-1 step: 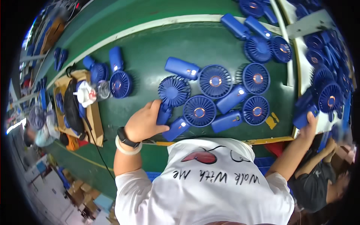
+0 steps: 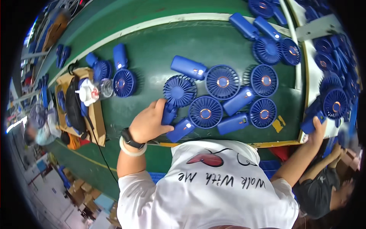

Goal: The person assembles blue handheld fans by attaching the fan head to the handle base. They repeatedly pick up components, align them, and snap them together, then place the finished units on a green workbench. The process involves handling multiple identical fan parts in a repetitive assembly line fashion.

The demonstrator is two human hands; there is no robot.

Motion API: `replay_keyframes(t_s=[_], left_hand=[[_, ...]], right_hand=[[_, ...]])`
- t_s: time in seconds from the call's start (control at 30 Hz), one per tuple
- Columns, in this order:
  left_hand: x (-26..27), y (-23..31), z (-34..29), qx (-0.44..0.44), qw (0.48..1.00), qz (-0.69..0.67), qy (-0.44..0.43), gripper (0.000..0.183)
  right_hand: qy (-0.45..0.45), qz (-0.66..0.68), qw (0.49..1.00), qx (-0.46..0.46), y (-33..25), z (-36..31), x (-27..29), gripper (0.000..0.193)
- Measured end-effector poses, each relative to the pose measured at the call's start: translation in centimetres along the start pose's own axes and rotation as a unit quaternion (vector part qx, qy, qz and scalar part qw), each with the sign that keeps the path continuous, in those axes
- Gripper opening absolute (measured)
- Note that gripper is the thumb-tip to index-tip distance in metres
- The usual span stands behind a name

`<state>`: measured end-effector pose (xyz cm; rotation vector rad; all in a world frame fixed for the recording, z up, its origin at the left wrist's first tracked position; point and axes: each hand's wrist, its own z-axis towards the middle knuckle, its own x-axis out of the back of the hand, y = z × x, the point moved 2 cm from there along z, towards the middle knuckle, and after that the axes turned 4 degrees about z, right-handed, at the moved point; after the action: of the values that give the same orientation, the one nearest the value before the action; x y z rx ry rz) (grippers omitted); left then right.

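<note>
My left hand wraps thumb and fingers around the handle of a blue handheld fan lying back side up on the table. Out at the right, above the table's side edge, my right hand grips another blue handheld fan by its handle, grille upward. Several more of the same kind lie between my hands, among them one fan with a copper-coloured ring at its centre and another fan close beside my left hand. My right fingertips are partly hidden behind the handle.
Many fans are heaped beyond the right edge. More lie at the far right and left. A cardboard box with a black pouch stands left, beside a white object with a clear cup. A co-worker is at lower right.
The view has shifted a little, so the tabletop fans sit slightly farther right in the picture. Both hands keep hold of the same fans.
</note>
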<state>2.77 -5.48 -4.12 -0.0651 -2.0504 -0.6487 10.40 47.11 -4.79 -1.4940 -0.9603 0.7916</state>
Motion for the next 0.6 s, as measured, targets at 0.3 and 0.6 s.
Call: replay_keyframes(t_s=[0.3,0.6], left_hand=[[-0.6,-2.4,-0.6,0.102,0.963,-0.237,-0.076,0.064],[-4.9,-0.3,0.9,-0.118,0.494,-0.861,-0.01,0.069]], right_hand=[[-0.001,-0.545,0.838,0.032,1.4,2.7,9.4,0.078],[0.202,-0.728,0.633,0.169,-0.8,4.1,7.8,0.061]])
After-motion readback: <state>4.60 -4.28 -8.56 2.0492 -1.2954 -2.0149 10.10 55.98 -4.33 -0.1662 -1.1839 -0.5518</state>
